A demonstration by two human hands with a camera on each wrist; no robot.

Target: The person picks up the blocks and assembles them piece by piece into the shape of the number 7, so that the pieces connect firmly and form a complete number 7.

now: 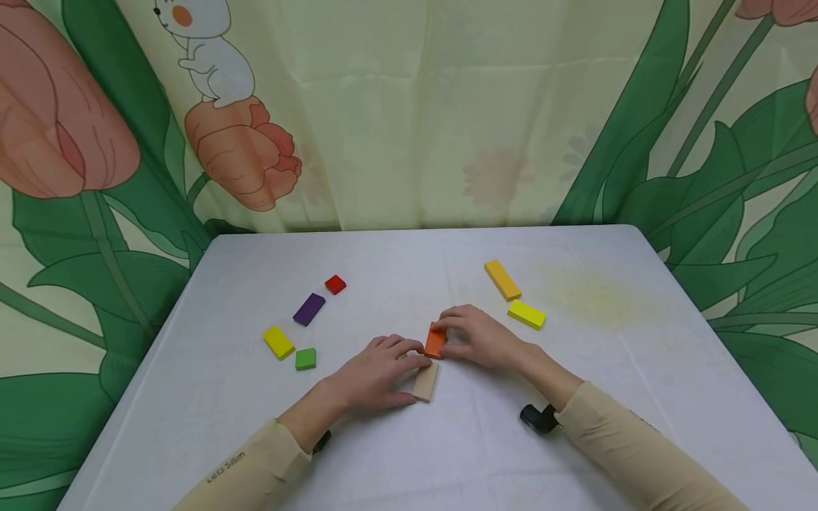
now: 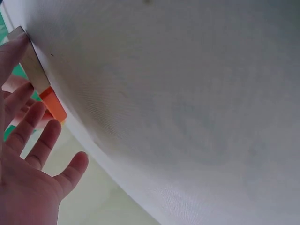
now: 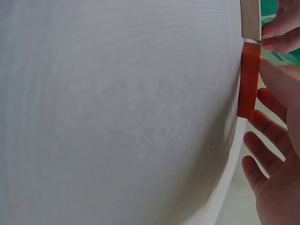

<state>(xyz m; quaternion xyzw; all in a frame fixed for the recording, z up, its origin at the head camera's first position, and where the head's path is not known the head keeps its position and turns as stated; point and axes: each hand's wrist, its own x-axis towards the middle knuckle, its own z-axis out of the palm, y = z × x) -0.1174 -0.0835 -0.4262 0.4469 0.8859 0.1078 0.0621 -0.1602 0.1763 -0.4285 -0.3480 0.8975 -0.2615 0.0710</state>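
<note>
In the head view my left hand [image 1: 382, 374] holds a plain wooden block [image 1: 426, 383], thumb at its near end and index finger at its far end. The left wrist view shows the other fingers of the left hand [image 2: 33, 159] spread, off the block. My right hand [image 1: 481, 336] grips an orange block [image 1: 436, 341] by its ends, thumb toward me and fingers at the far end. Both blocks lie flat on the white cloth, end to end. In the right wrist view the orange block [image 3: 249, 80] and the wooden block [image 3: 251, 19] nearly touch, a thin gap between them.
Left on the white-covered table [image 1: 211, 397] lie a red block [image 1: 335, 284], a purple block [image 1: 309, 309], a yellow block [image 1: 278, 343] and a green block [image 1: 305, 359]. Toward the right are an amber block [image 1: 502, 279] and another yellow block [image 1: 527, 314]. A printed curtain [image 1: 422, 142] hangs behind.
</note>
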